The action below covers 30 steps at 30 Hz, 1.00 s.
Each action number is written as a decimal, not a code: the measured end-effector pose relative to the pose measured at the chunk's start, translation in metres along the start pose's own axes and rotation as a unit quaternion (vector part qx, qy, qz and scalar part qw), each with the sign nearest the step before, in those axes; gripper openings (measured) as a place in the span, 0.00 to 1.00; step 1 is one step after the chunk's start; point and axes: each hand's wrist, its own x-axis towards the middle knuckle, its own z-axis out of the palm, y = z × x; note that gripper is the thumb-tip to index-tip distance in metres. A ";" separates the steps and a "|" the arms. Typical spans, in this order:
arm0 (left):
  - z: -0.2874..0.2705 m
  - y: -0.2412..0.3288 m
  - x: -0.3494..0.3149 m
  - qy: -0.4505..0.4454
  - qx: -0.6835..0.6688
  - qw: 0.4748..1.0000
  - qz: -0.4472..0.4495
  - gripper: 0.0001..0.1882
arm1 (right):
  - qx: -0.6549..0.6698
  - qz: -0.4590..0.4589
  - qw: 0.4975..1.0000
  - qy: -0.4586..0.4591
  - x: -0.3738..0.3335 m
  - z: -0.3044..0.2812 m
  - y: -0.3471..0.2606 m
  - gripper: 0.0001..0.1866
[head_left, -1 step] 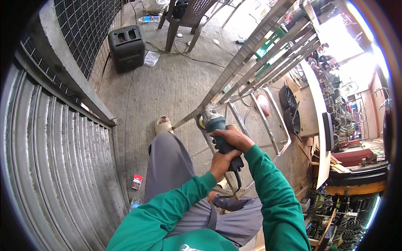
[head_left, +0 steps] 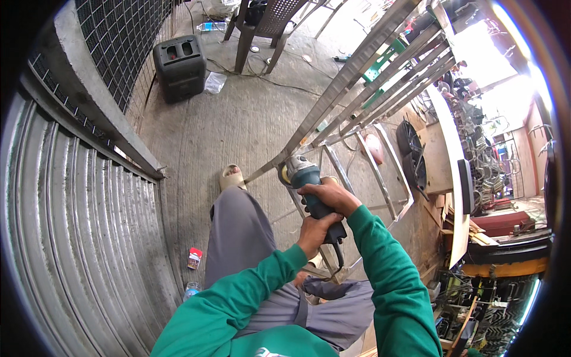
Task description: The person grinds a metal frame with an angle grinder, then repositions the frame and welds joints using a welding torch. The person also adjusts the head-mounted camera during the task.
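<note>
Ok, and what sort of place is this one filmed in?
Probably a small metal workshop, though I can't be certain: there's an angle grinder, a bare metal frame, and a crowded tangle of metal parts on the right.

Upper-right glare, apparently daylight, curved dark rim

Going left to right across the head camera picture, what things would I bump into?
Ribbed grey metal shutter, small red-and-white box, beige sandal, teal-and-black angle grinder, reddish rounded object, long black pad.
</note>
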 end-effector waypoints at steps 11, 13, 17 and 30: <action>-0.003 0.006 -0.004 0.002 0.000 1.000 -0.014 0.22 | -0.007 0.038 0.999 -0.010 0.001 0.002 -0.006 0.33; -0.004 0.006 -0.001 -0.010 -0.003 1.000 -0.018 0.22 | -0.002 0.033 0.999 -0.002 0.008 0.002 0.002 0.31; -0.009 0.006 0.005 -0.009 0.038 0.999 -0.023 0.22 | 0.021 0.029 0.999 -0.006 0.019 -0.001 0.019 0.34; -0.013 0.009 0.010 -0.023 0.021 0.999 -0.021 0.23 | 0.030 0.035 0.998 0.038 0.012 0.003 0.005 0.34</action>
